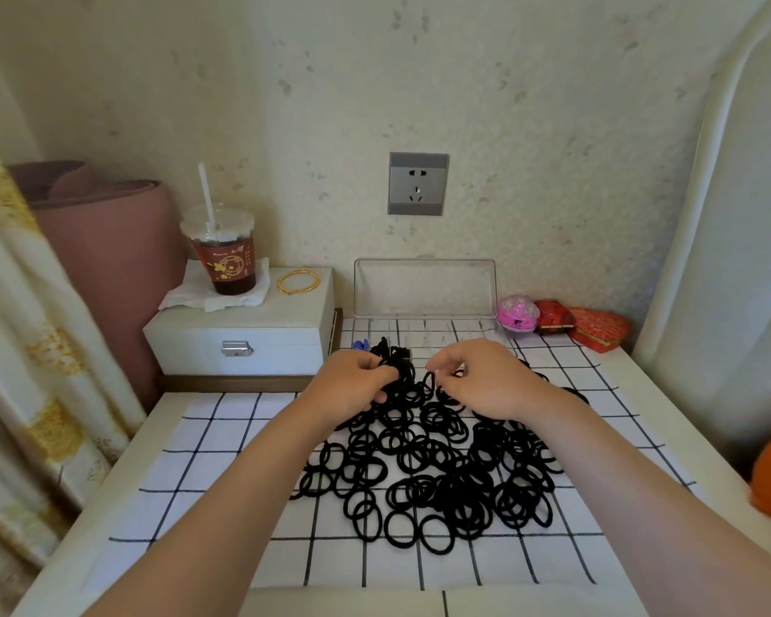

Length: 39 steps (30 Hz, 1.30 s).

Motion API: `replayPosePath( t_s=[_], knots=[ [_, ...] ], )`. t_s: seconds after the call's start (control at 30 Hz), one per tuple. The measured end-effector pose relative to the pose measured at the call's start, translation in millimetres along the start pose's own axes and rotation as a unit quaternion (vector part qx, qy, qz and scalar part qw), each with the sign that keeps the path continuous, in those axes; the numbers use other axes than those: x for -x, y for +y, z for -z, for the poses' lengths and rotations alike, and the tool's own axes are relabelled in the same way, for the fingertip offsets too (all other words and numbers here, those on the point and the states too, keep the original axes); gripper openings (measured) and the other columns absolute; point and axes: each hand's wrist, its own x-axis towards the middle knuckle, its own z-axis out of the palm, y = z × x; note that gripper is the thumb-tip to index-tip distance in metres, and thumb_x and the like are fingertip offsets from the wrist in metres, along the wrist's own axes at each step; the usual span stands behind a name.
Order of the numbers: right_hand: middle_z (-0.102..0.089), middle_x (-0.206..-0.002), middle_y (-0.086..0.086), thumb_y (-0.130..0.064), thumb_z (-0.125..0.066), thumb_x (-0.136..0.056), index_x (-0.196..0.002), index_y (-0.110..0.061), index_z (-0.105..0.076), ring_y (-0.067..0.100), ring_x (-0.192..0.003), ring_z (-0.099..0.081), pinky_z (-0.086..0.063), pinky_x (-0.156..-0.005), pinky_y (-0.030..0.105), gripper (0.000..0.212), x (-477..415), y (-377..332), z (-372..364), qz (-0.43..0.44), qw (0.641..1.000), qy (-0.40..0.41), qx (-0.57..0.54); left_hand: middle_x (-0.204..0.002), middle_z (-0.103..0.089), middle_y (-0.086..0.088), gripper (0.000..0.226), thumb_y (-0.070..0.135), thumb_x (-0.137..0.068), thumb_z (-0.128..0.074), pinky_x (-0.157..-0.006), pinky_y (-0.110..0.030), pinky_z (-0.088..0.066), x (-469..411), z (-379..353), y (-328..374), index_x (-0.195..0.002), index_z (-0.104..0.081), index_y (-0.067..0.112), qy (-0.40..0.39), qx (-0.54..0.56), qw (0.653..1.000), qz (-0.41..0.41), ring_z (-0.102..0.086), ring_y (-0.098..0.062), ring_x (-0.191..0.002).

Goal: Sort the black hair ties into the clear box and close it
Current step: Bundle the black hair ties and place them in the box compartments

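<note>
The black hair ties [441, 474] are lying in a loose, overlapping heap on the checked cloth [223, 483] that is covering the middle of the surface [121, 460], spread flat, presumably so that single loops can be picked out easily. The clear box [437, 334] is sitting at the far edge of the surface, just beyond the heap, with its lid [423, 287] standing upright against the wall [553, 171]; that is keeping the divided compartments open and within easy reach of both hands. A dark clump is showing at the box's left end, but whether it is lying inside a compartment or in front of it cannot be told. Both forearms are reaching forward over the near edge and converging on the far side of the heap, palms turned down. The left hand [352, 385] is curling its fingers round a gathered bunch of ties, likely collecting a batch to drop in together. The right hand [490, 385] is bending at the wrist, its thumb and forefinger appearing to pinch one tie at the heap's far rim while the other fingers are hanging loosely curled.
</note>
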Motion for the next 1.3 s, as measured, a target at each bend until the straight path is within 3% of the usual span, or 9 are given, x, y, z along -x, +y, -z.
replayPosePath(
  t_s=[0.07, 0.13, 0.23, 0.37, 0.6, 0.8, 0.97, 1.13, 1.3],
  knots=[
    [-0.067, -0.112, -0.016, -0.010, -0.057, -0.088, -0.115, -0.035, -0.070, -0.003, -0.091, -0.059, -0.049, -0.084, 0.018, 0.039, 0.5, 4.0, -2.1, 0.031, 0.995, -0.037, 0.087, -0.088, -0.074, -0.003, 0.019, 0.032, -0.092, -0.062, -0.084, -0.030, -0.056, -2.2, 3.6, -2.7, -0.097, -0.072, 0.016, 0.013, -0.006, 1.000, 0.017, -0.070, -0.016, -0.092],
    [-0.060, -0.116, -0.017, -0.006, -0.060, -0.082, -0.116, -0.040, -0.068, -0.006, -0.087, -0.051, -0.042, -0.078, 0.015, 0.049, 2.1, 3.8, -3.8, 0.061, 0.983, -0.097, 0.144, -0.086, -0.074, -0.004, 0.023, 0.032, -0.091, -0.062, -0.091, -0.037, -0.056, -3.3, 5.6, -5.3, -0.098, -0.072, 0.012, 0.028, -0.007, 0.999, 0.031, -0.071, -0.021, -0.094],
    [-0.050, -0.121, -0.012, -0.013, -0.069, -0.078, -0.125, -0.041, -0.062, 0.007, -0.104, -0.052, -0.046, -0.088, 0.025, 0.055, 1.8, 3.7, -7.7, 0.078, 0.960, -0.159, 0.218, -0.086, -0.075, -0.004, 0.021, 0.032, -0.090, -0.064, -0.092, -0.041, -0.056, -2.8, 6.6, -7.3, -0.095, -0.073, 0.014, 0.033, -0.005, 0.999, 0.036, -0.071, -0.023, -0.093],
    [-0.058, -0.116, -0.008, -0.027, -0.072, -0.082, -0.121, -0.030, -0.068, 0.015, -0.107, -0.057, -0.050, -0.090, 0.030, 0.040, -0.3, 8.0, -14.3, 0.072, 0.962, -0.129, 0.231, -0.087, -0.075, -0.010, 0.026, 0.030, -0.090, -0.064, -0.086, -0.036, -0.055, -0.6, 4.1, -7.6, -0.093, -0.072, 0.006, 0.026, -0.019, 0.999, 0.020, -0.070, -0.021, -0.083],
    [-0.072, -0.095, -0.007, -0.027, -0.071, -0.087, -0.097, -0.025, -0.078, 0.013, -0.088, -0.066, -0.056, -0.084, 0.033, 0.012, -9.3, 19.2, -23.6, 0.029, 0.980, -0.074, 0.181, -0.088, -0.075, -0.010, 0.026, 0.031, -0.090, -0.064, -0.088, -0.040, -0.057, 0.1, 0.7, -7.8, -0.093, -0.073, 0.006, 0.019, -0.023, 1.000, 0.007, -0.071, -0.027, -0.092],
    [-0.067, -0.096, -0.008, -0.031, -0.073, -0.087, -0.088, -0.027, -0.074, 0.011, -0.083, -0.064, -0.053, -0.080, 0.030, 0.003, -5.0, 8.3, -8.5, 0.028, 0.999, -0.013, 0.039, -0.095, -0.073, -0.017, 0.030, 0.028, -0.088, -0.065, -0.088, -0.042, -0.057, -2.7, -0.6, -11.7, -0.093, -0.072, -0.001, 0.054, -0.004, 0.998, 0.006, -0.070, -0.029, -0.092],
    [-0.076, -0.076, 0.001, -0.019, -0.066, -0.094, -0.099, -0.017, -0.071, 0.010, -0.071, -0.070, -0.049, -0.055, 0.024, 0.007, 2.6, -6.0, -0.8, -0.027, 0.971, -0.060, -0.230, -0.086, -0.075, -0.008, 0.017, 0.026, -0.088, -0.067, -0.081, -0.032, -0.060, -7.0, -4.6, -13.8, -0.086, -0.076, 0.012, 0.066, 0.044, 0.997, 0.023, -0.073, -0.019, -0.085],
    [-0.074, -0.095, 0.019, -0.013, -0.071, -0.091, -0.107, -0.005, -0.071, 0.025, -0.075, -0.066, -0.050, -0.050, 0.023, 0.018, 2.1, -11.8, -4.9, -0.069, 0.919, -0.068, -0.382, -0.098, -0.076, -0.008, 0.024, 0.025, -0.090, -0.070, -0.077, -0.025, -0.059, 0.1, -6.1, -6.4, -0.107, -0.071, 0.008, -0.062, 0.193, 0.977, 0.063, -0.074, -0.016, -0.089],
    [-0.072, -0.074, 0.009, -0.008, -0.072, -0.089, -0.106, 0.000, -0.069, 0.020, -0.062, -0.065, -0.055, -0.051, 0.028, 0.019, -0.5, -12.6, -7.4, -0.101, 0.909, -0.047, -0.401, -0.113, -0.072, -0.015, 0.030, 0.025, -0.100, -0.053, -0.080, -0.031, -0.059, 3.4, -8.8, 0.4, -0.119, -0.067, 0.006, -0.132, 0.295, 0.944, 0.066, -0.071, -0.026, -0.100]
  ],
)
